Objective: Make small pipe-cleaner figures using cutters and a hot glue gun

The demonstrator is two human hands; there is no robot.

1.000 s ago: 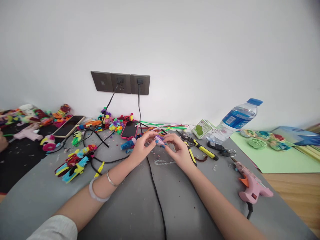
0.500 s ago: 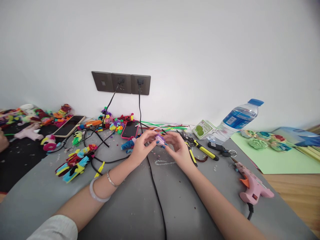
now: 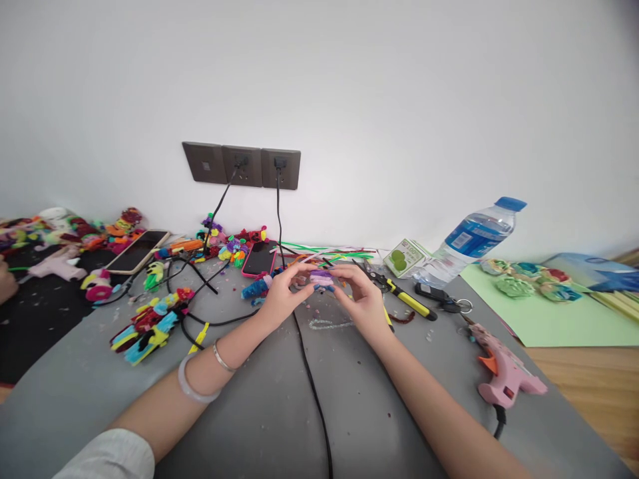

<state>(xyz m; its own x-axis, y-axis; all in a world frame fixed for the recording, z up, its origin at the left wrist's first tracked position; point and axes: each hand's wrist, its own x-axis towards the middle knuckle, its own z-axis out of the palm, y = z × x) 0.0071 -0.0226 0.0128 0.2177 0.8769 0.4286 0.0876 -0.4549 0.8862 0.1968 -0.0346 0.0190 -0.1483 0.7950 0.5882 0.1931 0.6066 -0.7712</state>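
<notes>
A small pink and purple fuzzy piece (image 3: 321, 279) is held between both hands just above the grey mat (image 3: 279, 399). My left hand (image 3: 282, 293) pinches its left side with thumb and fingertips. My right hand (image 3: 360, 297) grips its right side, fingers curled over it. A black cable (image 3: 312, 386) runs under my hands toward me. A silvery twist of wire (image 3: 329, 324) lies on the mat just below the hands.
Yellow-handled pliers (image 3: 399, 296) lie right of my hands, then keys (image 3: 442, 299), a water bottle (image 3: 466, 239), a green carton (image 3: 404, 256) and a pink glue gun (image 3: 504, 374). Two phones (image 3: 137, 251) (image 3: 258, 258), cables and colourful fuzzy pieces (image 3: 150, 326) crowd the left. Wall sockets (image 3: 242, 165) are behind.
The fuzzy piece has been turned level between my fingers and my right hand has closed further over it. My arms and everything on the mat stay put.
</notes>
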